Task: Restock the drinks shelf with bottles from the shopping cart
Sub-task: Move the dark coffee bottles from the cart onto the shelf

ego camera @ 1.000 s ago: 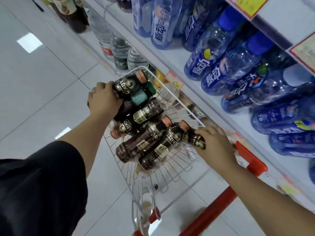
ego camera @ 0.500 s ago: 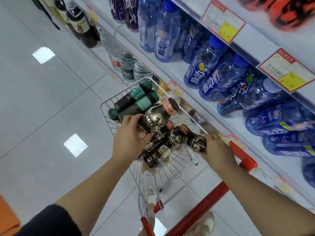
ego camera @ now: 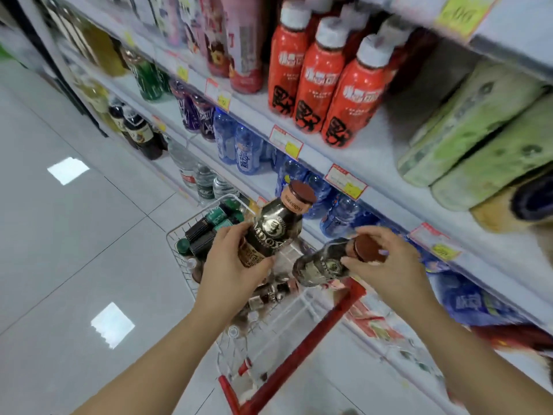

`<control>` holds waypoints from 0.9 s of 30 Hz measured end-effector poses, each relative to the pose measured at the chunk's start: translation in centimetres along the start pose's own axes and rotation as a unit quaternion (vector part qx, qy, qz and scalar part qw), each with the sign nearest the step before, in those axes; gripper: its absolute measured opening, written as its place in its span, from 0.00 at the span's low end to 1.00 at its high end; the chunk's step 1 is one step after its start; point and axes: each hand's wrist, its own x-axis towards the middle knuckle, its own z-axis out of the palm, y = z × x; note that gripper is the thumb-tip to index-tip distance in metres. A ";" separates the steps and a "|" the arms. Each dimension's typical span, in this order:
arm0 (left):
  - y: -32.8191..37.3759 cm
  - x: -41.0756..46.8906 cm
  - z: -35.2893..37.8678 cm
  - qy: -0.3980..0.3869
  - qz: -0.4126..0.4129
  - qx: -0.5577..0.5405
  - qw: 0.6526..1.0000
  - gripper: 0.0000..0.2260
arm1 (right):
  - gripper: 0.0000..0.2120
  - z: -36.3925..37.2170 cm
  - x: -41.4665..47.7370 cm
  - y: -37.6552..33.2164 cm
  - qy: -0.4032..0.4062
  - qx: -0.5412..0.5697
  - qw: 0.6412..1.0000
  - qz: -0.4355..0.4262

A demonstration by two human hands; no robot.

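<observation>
My left hand (ego camera: 232,262) grips a dark coffee bottle with a brown cap (ego camera: 276,226), held upright above the white wire shopping cart (ego camera: 179,235). My right hand (ego camera: 386,262) holds a second dark coffee bottle (ego camera: 321,265) by its brown cap, tilted over the cart's red handle (ego camera: 302,354). Several more dark bottles, some with green caps (ego camera: 209,226), lie in the cart. The drinks shelf (ego camera: 368,157) runs along the right, at arm's length.
Red bottles with white caps (ego camera: 317,79) stand on the upper shelf next to green packs (ego camera: 478,127). Blue bottles (ego camera: 248,154) fill the shelf below. Water bottles (ego camera: 205,182) and dark bottles (ego camera: 140,133) stand lower left. Grey tiled floor (ego camera: 74,235) spreads left.
Both hands have lifted their bottles up out of the cart. The view has tilted upward, bringing the red-bottle shelf into sight.
</observation>
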 end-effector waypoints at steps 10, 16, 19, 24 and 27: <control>20.1 -5.4 2.2 0.056 0.250 -0.117 0.960 0.23 | 0.19 -18.9 -8.1 -6.5 0.089 0.151 0.967 -0.184; 30.4 -10.5 6.0 0.070 0.391 -0.190 0.898 0.22 | 0.19 -30.5 -12.9 -6.8 0.201 0.209 0.911 -0.293; 34.3 -12.2 8.7 0.060 0.426 -0.195 0.881 0.23 | 0.18 -34.5 -15.5 -6.4 0.246 0.208 0.886 -0.334; 40.2 -14.9 13.1 0.050 0.482 -0.202 0.851 0.24 | 0.17 -40.3 -19.5 -4.5 0.364 0.157 0.832 -0.387; 43.0 -16.0 15.8 0.026 0.506 -0.204 0.838 0.24 | 0.19 -43.2 -21.1 -2.6 0.416 0.117 0.806 -0.403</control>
